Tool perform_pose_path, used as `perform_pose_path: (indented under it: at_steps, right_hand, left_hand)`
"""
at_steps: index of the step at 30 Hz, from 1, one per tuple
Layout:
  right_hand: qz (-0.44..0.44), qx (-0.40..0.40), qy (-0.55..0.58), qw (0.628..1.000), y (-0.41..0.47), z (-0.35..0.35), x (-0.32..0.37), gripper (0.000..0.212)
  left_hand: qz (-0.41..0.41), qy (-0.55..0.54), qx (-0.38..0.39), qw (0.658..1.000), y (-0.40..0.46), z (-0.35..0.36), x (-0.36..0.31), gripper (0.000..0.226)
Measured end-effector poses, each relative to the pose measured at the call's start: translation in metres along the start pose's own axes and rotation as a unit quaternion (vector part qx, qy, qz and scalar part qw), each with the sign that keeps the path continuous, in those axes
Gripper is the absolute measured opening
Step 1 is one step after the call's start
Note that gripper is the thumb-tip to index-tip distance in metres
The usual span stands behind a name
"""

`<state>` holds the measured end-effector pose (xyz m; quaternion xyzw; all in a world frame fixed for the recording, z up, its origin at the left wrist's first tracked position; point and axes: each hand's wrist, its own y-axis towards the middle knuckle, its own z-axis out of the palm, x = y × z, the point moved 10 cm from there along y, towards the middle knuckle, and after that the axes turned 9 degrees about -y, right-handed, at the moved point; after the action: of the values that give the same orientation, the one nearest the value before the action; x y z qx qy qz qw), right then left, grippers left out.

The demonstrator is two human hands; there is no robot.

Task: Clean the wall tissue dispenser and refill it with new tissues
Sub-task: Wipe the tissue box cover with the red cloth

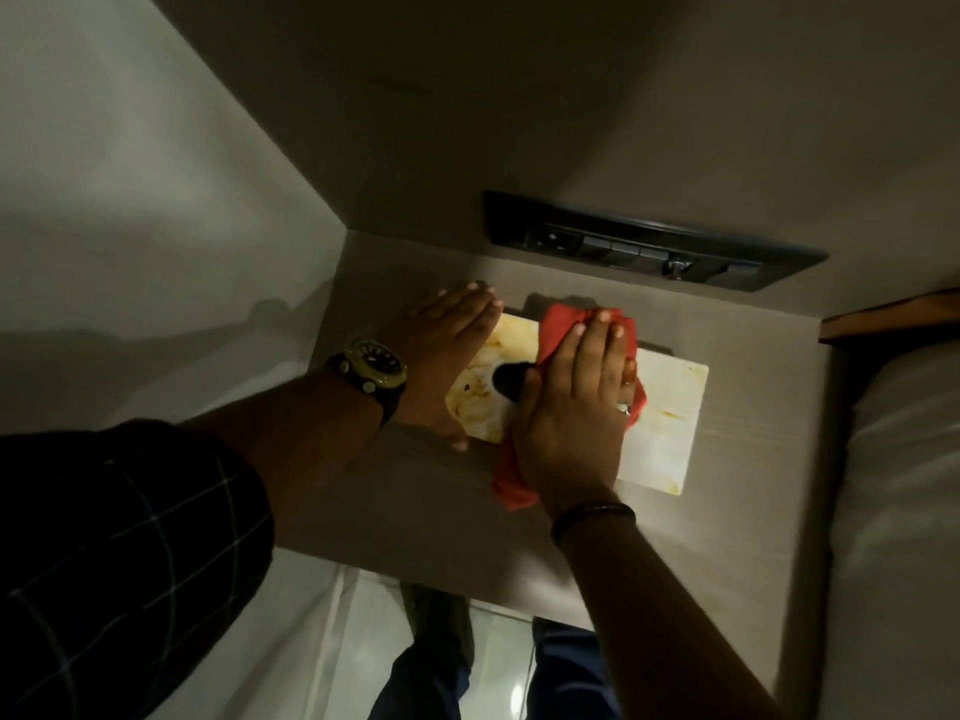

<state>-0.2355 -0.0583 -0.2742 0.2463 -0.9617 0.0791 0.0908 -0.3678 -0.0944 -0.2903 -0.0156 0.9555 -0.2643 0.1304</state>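
A white tissue box (670, 423) with a yellowish marble pattern and a dark oval slot (506, 380) lies flat on a grey bedside surface (395, 517). My left hand (441, 356), wearing a watch, rests flat against the box's left end with fingers together. My right hand (571, 407) presses a red cloth (558, 324) flat onto the top of the box. The cloth sticks out beyond my fingertips and below my wrist. No tissues show in the slot.
A dark switch and socket panel (649, 246) is set in the wall just behind the box. A bed with white bedding (904, 485) and a wooden headboard edge (893, 317) lies at the right. A pale wall stands at the left, and my legs and glossy floor show below.
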Motion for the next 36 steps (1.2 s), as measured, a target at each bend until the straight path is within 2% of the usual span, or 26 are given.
perform_pose_path:
  at_steps: [4, 7, 16, 20, 21, 23, 26, 30, 33, 36]
  right_hand:
    - [-0.133, 0.035, -0.021, 0.990, -0.010, 0.002, -0.016, 0.061]
    - [-0.159, 0.036, -0.050, 0.985, -0.014, 0.000, -0.043, 0.063]
    - [0.030, -0.051, -0.006, 0.998, -0.008, -0.021, -0.080, 0.061]
    - [0.211, -0.073, 0.060, 0.973, -0.012, -0.020, -0.130, 0.062]
    - [0.230, -0.070, 0.072, 0.968, -0.014, -0.020, -0.135, 0.062]
    - [0.199, -0.069, 0.061, 0.976, -0.017, -0.023, -0.125, 0.060]
    - [0.101, -0.053, -0.030, 0.993, -0.026, -0.024, -0.088, 0.058]
    - [-0.014, 0.019, -0.053, 0.998, -0.051, -0.004, -0.062, 0.061]
    - [-0.062, 0.017, -0.064, 0.996, -0.033, -0.012, -0.074, 0.061]
    - [-0.034, 0.006, -0.075, 0.997, 0.017, -0.021, -0.089, 0.064]
  left_hand:
    - [-0.007, -0.001, 0.009, 1.000, -0.001, -0.001, 0.000, 0.152]
    - [-0.017, -0.002, 0.015, 1.000, -0.001, 0.000, 0.000, 0.153]
    - [-0.015, 0.010, -0.008, 1.000, -0.003, -0.004, -0.004, 0.152]
    - [-0.005, 0.007, -0.020, 1.000, -0.004, -0.007, -0.006, 0.150]
    - [-0.002, 0.004, -0.021, 1.000, -0.004, -0.008, -0.007, 0.150]
    - [0.001, 0.000, -0.023, 1.000, -0.005, -0.008, -0.006, 0.150]
    - [-0.004, 0.002, -0.020, 1.000, -0.005, -0.008, -0.006, 0.150]
    - [-0.017, -0.002, -0.006, 1.000, -0.005, -0.006, -0.006, 0.152]
    - [-0.024, 0.000, 0.004, 1.000, -0.005, -0.006, -0.008, 0.152]
    - [-0.034, -0.005, 0.008, 0.999, -0.005, -0.004, -0.009, 0.152]
